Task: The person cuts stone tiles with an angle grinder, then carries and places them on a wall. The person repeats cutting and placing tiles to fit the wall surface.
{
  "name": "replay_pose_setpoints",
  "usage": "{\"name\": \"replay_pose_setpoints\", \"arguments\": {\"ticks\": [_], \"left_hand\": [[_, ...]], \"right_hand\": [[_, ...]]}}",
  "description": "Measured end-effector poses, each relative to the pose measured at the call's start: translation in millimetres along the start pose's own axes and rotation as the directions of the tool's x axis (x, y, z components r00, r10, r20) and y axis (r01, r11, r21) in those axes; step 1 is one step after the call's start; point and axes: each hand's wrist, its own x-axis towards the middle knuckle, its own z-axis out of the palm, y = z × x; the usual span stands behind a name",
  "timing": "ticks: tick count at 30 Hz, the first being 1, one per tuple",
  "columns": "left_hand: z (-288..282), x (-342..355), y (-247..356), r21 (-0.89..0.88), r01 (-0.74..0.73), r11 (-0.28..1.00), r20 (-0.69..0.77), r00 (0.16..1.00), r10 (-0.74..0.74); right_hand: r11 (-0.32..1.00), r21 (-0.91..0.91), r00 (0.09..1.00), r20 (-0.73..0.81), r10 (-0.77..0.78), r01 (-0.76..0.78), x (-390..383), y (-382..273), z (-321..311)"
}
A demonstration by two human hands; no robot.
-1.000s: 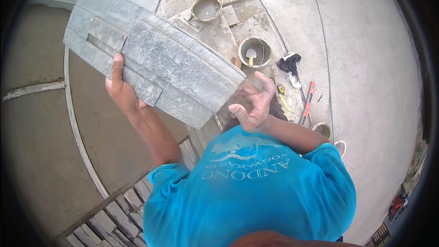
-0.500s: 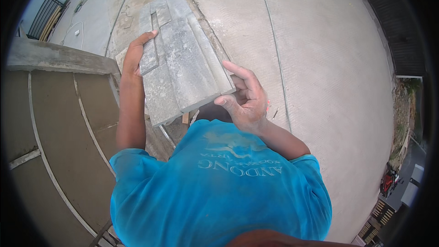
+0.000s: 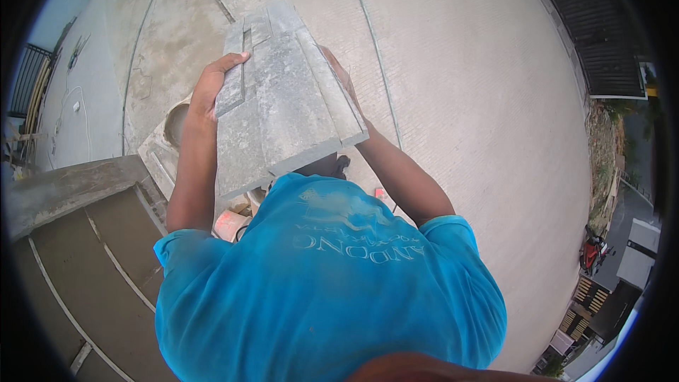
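Observation:
I hold a grey stone-faced panel (image 3: 283, 106), made of stepped strips with a narrow recess near its far end, out over my blue shirt. My left hand (image 3: 213, 83) grips its left edge, thumb lying on the face. My right hand (image 3: 337, 69) is closed round the right edge, mostly hidden behind the panel, with the forearm showing below it.
A bucket (image 3: 177, 124) stands left of the panel, and a reddish container (image 3: 228, 225) lies lower down. A cement-filled bed (image 3: 78, 272) with pale strips is at lower left. A concrete pavement (image 3: 481, 113) spreads ahead and right, with a dark fence (image 3: 576, 21) and red object (image 3: 590, 253) beyond.
The panel has turned from diagonal to pointing away from me. My right hand, earlier loose at the near corner, has slid forward and closed behind the right edge. The view has swung round.

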Motion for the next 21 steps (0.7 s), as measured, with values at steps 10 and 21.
{"name": "replay_pose_setpoints", "arguments": {"ticks": [10,21], "left_hand": [[80.7,183.0,139.9,-0.256,0.031,0.966,-0.119,0.991,-0.063],[120.7,387.9,254.2,-0.400,-0.106,0.910,-0.278,0.961,-0.010]], "right_hand": [[0.991,-0.117,0.975,0.203,0.087,-0.064,282.4,63.7,-92.9],[1.000,-0.021,0.886,0.464,0.002,0.009,576.8,182.7,-117.7]]}}
